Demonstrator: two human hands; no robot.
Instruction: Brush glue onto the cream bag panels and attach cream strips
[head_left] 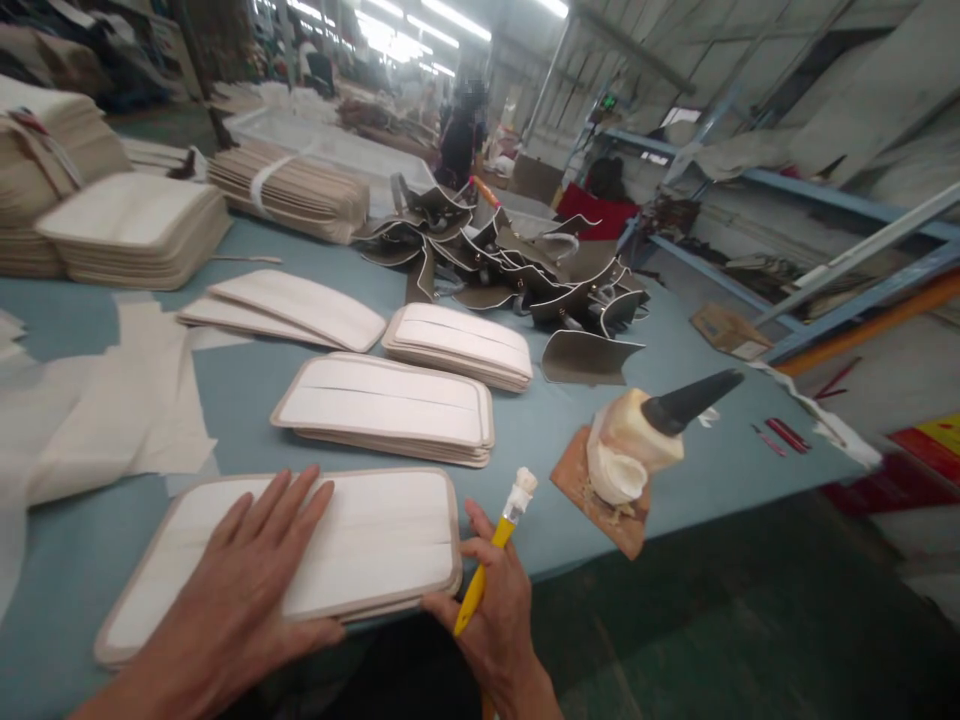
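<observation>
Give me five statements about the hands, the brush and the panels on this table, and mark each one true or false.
1. The left hand lies flat on the nearest white panel. True.
2. The right hand holds a red brush. False: the brush has a yellow handle.
3. The glue bottle has a dark cone-shaped nozzle. True.
4. The glue bottle stands on the nearest white panel. False: it rests on a brown scrap to the right.
5. The dark curved pieces lie farther back on the blue table. True.
</observation>
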